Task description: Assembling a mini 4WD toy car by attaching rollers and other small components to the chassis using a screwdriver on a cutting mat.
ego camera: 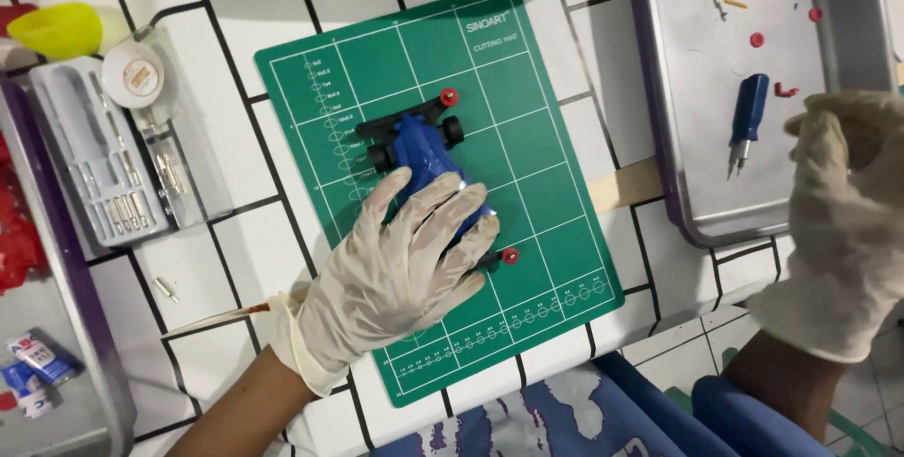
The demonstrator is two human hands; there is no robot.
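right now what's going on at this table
A person in pale gloves is working on a small blue toy car that sits on a green cutting mat. The left hand lies flat over the car's rear half, pressing it to the mat. The right hand is off to the side near a metal tray, holding nothing that shows. A blue-handled screwdriver lies in the tray with small red and yellow bits. A clear case of screwdriver bits lies left of the mat.
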